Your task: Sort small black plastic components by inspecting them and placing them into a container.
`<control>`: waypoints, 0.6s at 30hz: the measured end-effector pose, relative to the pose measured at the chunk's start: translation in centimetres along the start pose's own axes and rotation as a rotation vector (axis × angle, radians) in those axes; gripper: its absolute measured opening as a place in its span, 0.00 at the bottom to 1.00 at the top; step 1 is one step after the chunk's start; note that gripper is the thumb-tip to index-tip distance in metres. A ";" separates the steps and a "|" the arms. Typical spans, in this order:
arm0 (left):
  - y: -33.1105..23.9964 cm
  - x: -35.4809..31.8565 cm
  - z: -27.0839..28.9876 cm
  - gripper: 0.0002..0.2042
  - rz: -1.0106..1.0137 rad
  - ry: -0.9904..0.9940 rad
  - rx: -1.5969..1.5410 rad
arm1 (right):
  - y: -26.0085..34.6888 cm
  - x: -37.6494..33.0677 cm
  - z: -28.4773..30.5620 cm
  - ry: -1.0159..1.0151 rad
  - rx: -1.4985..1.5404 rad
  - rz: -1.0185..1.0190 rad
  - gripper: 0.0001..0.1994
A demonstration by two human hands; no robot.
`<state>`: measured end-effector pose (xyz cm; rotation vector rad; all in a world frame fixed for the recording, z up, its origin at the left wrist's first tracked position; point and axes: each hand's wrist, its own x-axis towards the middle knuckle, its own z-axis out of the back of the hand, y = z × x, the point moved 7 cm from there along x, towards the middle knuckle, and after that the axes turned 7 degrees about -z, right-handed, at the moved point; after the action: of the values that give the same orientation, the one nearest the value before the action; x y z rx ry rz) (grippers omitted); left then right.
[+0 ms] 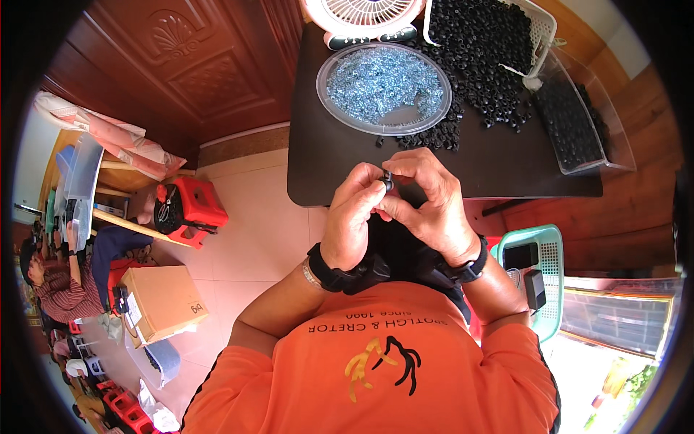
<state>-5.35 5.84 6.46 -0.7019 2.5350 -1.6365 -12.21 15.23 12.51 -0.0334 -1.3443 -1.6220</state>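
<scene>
My left hand and my right hand meet in front of the table's near edge. Between their fingertips is a small black round part, partly covered by the fingers. The left thumb and forefinger pinch it from one side; the right thumb and fingers close on it from the other. Just beyond the hands, a clear oval tub holds many tiny shiny bluish, see-through pieces. Behind and right of it spreads a heap of small black parts, similar in colour to the held one.
The dark table also bears a white basket tipped among the black parts, a clear bin and a fan. A green basket stands right; a red stool and cardboard box stand left, near a seated person.
</scene>
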 end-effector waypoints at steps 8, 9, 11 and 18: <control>-0.5 0.2 -0.8 0.12 0.015 0.038 -0.007 | 0.0 0.0 0.2 0.003 -0.021 0.058 0.20; -0.5 0.3 -0.9 0.12 0.013 0.056 0.042 | 0.2 0.0 0.3 -0.001 -0.037 0.078 0.20; -0.5 0.3 -1.0 0.13 -0.002 0.038 0.048 | 0.5 0.0 0.3 -0.005 -0.054 0.098 0.20; -0.3 0.3 -1.3 0.15 -0.038 -0.004 0.044 | 0.8 -0.3 0.4 -0.028 -0.181 0.111 0.20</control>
<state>-5.85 6.72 7.32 -0.7535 2.4898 -1.6944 -11.71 15.86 13.12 -0.2357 -1.1919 -1.6488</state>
